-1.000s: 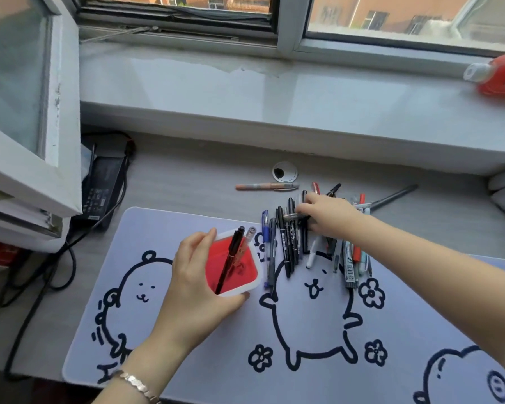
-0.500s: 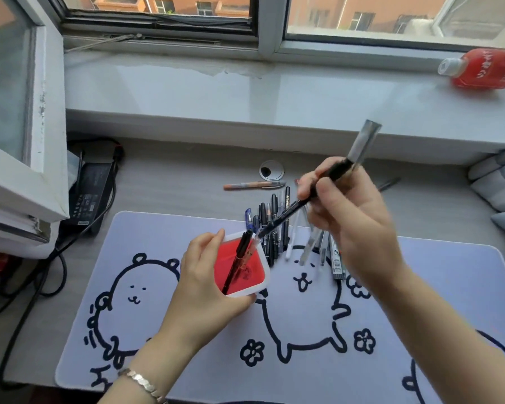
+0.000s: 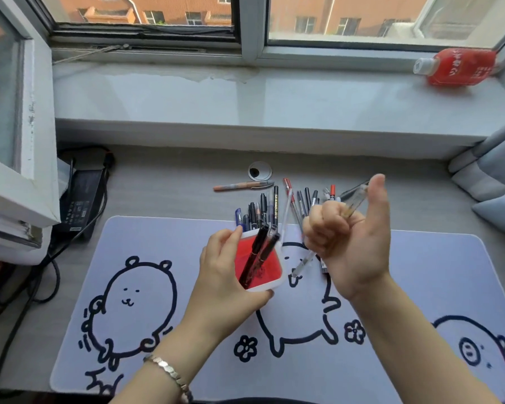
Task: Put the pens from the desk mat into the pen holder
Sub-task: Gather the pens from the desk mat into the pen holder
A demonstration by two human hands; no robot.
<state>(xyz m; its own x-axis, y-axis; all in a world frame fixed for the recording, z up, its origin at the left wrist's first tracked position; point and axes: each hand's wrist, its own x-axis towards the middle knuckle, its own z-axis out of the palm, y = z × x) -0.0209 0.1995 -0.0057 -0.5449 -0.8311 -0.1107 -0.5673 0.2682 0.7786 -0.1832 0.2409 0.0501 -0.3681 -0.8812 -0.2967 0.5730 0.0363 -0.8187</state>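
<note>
My left hand [image 3: 222, 275] grips a red pen holder [image 3: 243, 252] with a white rim, tilted on the desk mat [image 3: 405, 287]. Black pens [image 3: 260, 252] stand slanted inside it. My right hand [image 3: 350, 243] hovers just right of the holder, fist closed with the thumb up, around a clear pen [image 3: 357, 198] whose tip sticks out below the fist. Several loose pens [image 3: 263, 208] lie in a row across the mat's far edge, partly hidden behind my right hand.
An orange pen [image 3: 242, 186] lies on the bare desk beyond the mat, near a cable grommet [image 3: 259, 171]. A black power adapter [image 3: 82, 199] with cables sits at the left. A red bottle [image 3: 461, 67] lies on the windowsill. Cushions [image 3: 496, 170] crowd the right edge.
The black pen with the grey cap that my right hand held over the holder now stands inside it. My right hand has drawn back to the right, closed on a clear pen.
</note>
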